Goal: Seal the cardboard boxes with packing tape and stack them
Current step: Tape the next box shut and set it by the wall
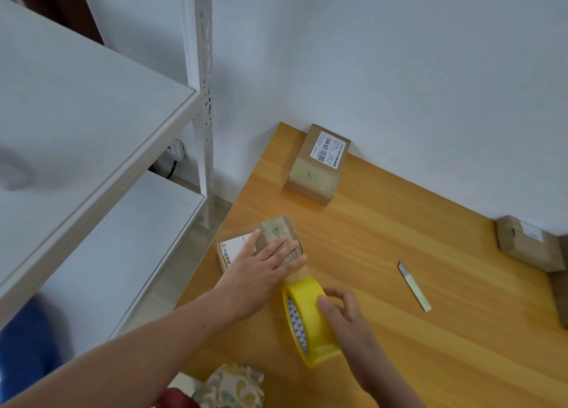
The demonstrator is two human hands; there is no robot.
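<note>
Wooden worktop pushed up against a plain white wall. Thin metal blade lying flat on it, white metal shelving just left of it, a wall socket with a black cable past its far-left corner, patterned fabric at its near edge.

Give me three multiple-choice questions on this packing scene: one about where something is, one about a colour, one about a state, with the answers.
1. Where does the metal blade lie?
A. On the white shelf
B. On the wooden table, right of the tape roll
C. On top of a box

2. What colour is the tape roll?
A. Yellow
B. Red
C. Black

3. What is the left hand doing?
A. Hanging idle
B. Gripping the blade
C. Pressing flat on the near box

Answers: 1 B, the blade lies on bare wood to the roll's right; 2 A, its band is bright yellow; 3 C, straight fingers lie across the box top.
</note>
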